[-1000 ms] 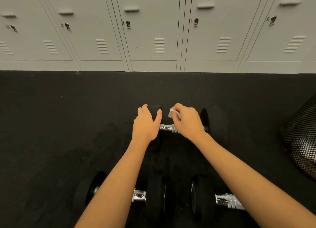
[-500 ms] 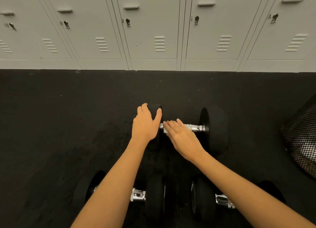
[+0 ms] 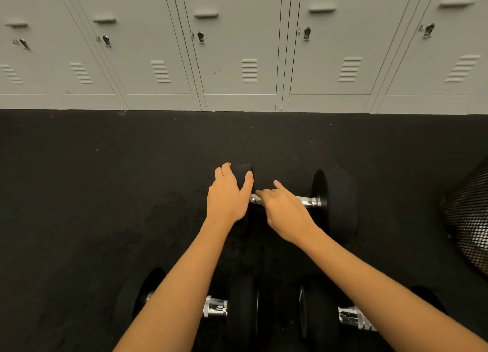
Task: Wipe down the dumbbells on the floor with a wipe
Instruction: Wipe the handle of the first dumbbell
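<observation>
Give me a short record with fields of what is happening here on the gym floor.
place: black floor before grey lockers
far dumbbell: left hand rests on its left weight; right hand lies over its shiny handle
wipe: not visible, perhaps under the right hand
near dumbbells: two, one left, one right, untouched
right edge: black mesh bin

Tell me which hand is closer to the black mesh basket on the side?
Right. The right hand lies on the far dumbbell's chrome handle, on the side towards the mesh basket. The left hand rests on that dumbbell's other end, farther from the basket.
</observation>
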Demonstrator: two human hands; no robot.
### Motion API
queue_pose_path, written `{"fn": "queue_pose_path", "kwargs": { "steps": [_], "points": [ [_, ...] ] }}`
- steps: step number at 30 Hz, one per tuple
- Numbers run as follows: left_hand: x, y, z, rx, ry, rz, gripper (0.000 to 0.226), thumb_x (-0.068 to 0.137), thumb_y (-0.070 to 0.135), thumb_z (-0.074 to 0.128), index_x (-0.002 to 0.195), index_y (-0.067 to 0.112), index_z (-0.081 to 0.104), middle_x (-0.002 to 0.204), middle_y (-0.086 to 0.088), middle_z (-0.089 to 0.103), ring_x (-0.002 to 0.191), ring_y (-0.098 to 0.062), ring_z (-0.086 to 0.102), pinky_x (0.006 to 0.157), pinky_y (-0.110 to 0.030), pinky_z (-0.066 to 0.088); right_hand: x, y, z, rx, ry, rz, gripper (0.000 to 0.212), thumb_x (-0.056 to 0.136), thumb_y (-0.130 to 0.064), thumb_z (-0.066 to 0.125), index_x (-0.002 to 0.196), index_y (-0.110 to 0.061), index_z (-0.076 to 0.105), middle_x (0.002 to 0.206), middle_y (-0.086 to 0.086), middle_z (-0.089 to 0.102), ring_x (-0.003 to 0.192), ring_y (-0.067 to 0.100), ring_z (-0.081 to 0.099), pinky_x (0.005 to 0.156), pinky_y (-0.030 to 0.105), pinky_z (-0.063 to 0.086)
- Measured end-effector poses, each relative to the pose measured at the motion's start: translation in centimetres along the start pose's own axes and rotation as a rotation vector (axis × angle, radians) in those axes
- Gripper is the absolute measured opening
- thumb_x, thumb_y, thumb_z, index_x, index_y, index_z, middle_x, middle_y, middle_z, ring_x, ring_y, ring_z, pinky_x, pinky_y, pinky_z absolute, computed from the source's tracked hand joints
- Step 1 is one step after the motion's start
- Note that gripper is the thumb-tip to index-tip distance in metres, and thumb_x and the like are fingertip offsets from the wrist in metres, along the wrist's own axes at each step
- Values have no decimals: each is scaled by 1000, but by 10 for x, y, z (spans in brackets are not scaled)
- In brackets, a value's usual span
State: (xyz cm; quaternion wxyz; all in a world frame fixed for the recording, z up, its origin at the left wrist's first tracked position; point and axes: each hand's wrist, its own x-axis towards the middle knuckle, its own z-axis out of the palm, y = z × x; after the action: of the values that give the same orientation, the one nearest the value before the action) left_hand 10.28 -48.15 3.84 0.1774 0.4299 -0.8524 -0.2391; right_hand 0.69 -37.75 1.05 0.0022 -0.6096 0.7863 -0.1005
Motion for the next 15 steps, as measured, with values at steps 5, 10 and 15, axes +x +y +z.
{"fn": "queue_pose_path", "kwargs": {
  "steps": [5, 10, 15],
  "points": [
    [2, 1, 1, 3, 0, -6, 65, 97, 52, 36, 145, 9, 28, 145, -10, 37, 114, -23, 54, 86, -29, 39, 13, 8, -2, 68, -35, 184, 25, 96, -12, 46, 117, -8, 59, 101, 6, 69, 99, 18, 64, 119, 31, 13],
    [2, 2, 1, 7, 1, -12, 65, 97, 51, 36, 145, 9, 28, 145, -10, 37, 119, -25, 52, 91, -33, 41, 18, 3, 4, 227, -82, 177, 20, 97, -16, 47, 112, -10, 59, 101, 9, 67, 99, 26, 62, 103, 38, 42],
    [2, 2, 0, 15, 6, -16, 64, 97, 51, 36, 146, 10, 28, 147, -9, 36, 120, -24, 51, 93, -33, 41, -13, 3, 8, 54, -15, -34, 62, 94, -4, 51, 150, -13, 26, 156, 6, 30, 145, 19, 24, 118, 30, 11]
  ]
}}
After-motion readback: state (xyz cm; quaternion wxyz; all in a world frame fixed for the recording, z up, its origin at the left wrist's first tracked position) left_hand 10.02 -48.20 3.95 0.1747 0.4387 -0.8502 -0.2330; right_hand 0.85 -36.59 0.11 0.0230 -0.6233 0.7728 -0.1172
